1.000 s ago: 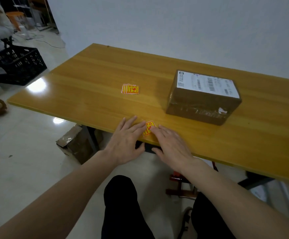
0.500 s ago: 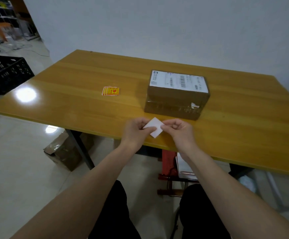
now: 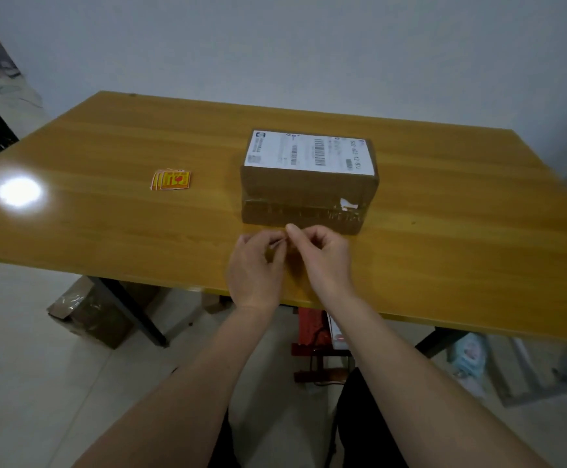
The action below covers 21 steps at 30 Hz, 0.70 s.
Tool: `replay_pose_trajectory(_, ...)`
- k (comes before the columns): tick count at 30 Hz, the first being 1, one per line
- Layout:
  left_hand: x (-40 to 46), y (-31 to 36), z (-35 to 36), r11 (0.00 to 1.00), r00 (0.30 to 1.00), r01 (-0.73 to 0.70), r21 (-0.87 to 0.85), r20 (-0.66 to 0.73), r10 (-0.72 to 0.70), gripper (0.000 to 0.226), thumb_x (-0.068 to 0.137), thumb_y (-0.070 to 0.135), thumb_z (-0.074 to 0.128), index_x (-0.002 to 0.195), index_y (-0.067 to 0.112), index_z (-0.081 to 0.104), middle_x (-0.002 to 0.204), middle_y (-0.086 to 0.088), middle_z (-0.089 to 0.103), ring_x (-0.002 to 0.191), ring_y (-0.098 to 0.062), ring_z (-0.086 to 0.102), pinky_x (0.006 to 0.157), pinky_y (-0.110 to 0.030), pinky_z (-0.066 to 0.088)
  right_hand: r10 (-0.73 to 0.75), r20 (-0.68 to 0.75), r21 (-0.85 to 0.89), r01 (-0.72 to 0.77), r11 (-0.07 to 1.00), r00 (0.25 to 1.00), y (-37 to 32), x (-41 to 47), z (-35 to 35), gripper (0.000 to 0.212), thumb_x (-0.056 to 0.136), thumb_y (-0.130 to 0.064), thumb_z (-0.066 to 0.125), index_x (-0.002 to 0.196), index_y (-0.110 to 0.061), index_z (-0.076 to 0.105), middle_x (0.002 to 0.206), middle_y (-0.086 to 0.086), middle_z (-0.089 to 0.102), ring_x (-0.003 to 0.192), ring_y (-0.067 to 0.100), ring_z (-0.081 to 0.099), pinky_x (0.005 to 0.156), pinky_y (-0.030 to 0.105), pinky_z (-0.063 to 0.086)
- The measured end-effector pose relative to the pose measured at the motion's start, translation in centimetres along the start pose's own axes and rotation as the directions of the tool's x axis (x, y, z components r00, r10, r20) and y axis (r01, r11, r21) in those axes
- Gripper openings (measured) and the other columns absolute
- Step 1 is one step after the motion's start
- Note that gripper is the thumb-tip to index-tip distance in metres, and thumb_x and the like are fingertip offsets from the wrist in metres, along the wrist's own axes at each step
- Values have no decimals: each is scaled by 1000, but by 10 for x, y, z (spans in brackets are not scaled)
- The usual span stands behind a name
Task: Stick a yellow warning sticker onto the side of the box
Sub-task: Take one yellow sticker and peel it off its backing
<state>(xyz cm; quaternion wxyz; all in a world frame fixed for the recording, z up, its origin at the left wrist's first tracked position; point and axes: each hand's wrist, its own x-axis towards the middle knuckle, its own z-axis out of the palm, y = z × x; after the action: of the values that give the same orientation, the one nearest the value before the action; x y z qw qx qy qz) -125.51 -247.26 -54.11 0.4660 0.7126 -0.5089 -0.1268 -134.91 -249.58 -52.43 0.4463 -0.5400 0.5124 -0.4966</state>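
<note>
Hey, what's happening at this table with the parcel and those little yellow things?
A person is working with bare hands in front of a taped cardboard box on a wooden table. The left hand and right hand are pinched together on something small between the fingertips, mostly hidden; it may be a sticker. Nothing yellow is on the box's near side yet. A small pile of yellow warning stickers lies to the left, apart from the box.

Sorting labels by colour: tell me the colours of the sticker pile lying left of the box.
Yellow with red markings, seen in the head view: sticker pile.
</note>
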Motion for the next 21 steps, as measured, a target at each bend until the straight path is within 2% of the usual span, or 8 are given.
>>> replay_pose_trajectory(3, -1, 1, 1, 1000, 999, -11, -12, -39, 11, 7, 88, 27, 60, 87, 29, 67, 86, 8, 67, 84, -11, 53, 67, -32, 47, -7, -16, 12, 8, 1000, 1000, 2, 3, 2, 23, 84, -22, 69, 69, -4, 66, 62, -1, 58, 61, 6, 51, 62, 19, 44)
replay_pose_trajectory(7, -1, 4, -2, 996, 1000, -16, -88, -25, 14, 8, 88, 28, 61, 87, 31, 68, 84, 14, 68, 79, -7, 55, 92, -37, 47, -27, -9, 27, 27, 999, 1000, 4, 3, -2, 13, 85, -17, 67, 74, -11, 69, 70, 1, 64, 68, 5, 56, 66, 15, 47)
replay_pose_trajectory(8, -1, 4, -3, 994, 1000, 7, -113, 0, -7, 10, 88, 28, 61, 87, 35, 67, 85, 15, 68, 83, -8, 57, 93, -38, 47, -34, -12, 21, 35, 999, 999, 5, 3, -3, 10, 85, -16, 67, 77, -12, 70, 74, 4, 67, 72, 7, 58, 67, 16, 48)
replay_pose_trajectory(10, 1, 6, -5, 982, 996, 79, -169, 63, -69, 19, 87, 27, 62, 81, 45, 62, 86, 20, 65, 91, -11, 60, 84, -38, 51, -48, -20, 5, 49, 999, 999, 6, 3, -2, 9, 85, -14, 66, 82, -8, 72, 81, 12, 70, 75, 11, 60, 68, 15, 48)
replay_pose_trajectory(12, 4, 7, -7, 960, 983, 155, -234, 129, -128, 26, 86, 24, 65, 77, 48, 60, 85, 21, 66, 89, -9, 62, 82, -35, 53, -58, -26, 0, 58, 998, 998, 6, 3, -2, 9, 84, -12, 66, 84, -5, 72, 84, 18, 70, 76, 14, 60, 67, 16, 48)
replay_pose_trajectory(14, 8, 8, -10, 919, 966, 229, -320, 188, -176, 27, 84, 17, 67, 81, 44, 62, 86, 20, 67, 85, -5, 64, 75, -25, 52, -57, -33, 10, 57, 998, 998, 6, 4, -1, 8, 84, -11, 66, 83, -5, 71, 85, 20, 69, 76, 15, 59, 67, 17, 48)
replay_pose_trajectory(17, 12, 10, -16, 847, 958, 271, -457, 218, -188, 24, 83, 5, 67, 93, 26, 65, 86, 15, 66, 81, 0, 63, 65, -12, 50, -46, -56, 28, 47, 998, 997, 6, 4, -2, 8, 85, -11, 65, 84, -5, 70, 88, 16, 70, 79, 13, 60, 68, 13, 48)
replay_pose_trajectory(21, 13, 9, -19, 814, 958, 276, -511, 213, -192, 24, 85, 3, 64, 98, 23, 64, 93, 6, 69, 87, -2, 63, 66, -12, 48, -19, -118, 92, 30, 995, 993, 6, 4, -4, 6, 87, -8, 63, 89, -11, 67, 82, 7, 68, 78, 11, 61, 67, 11, 51)
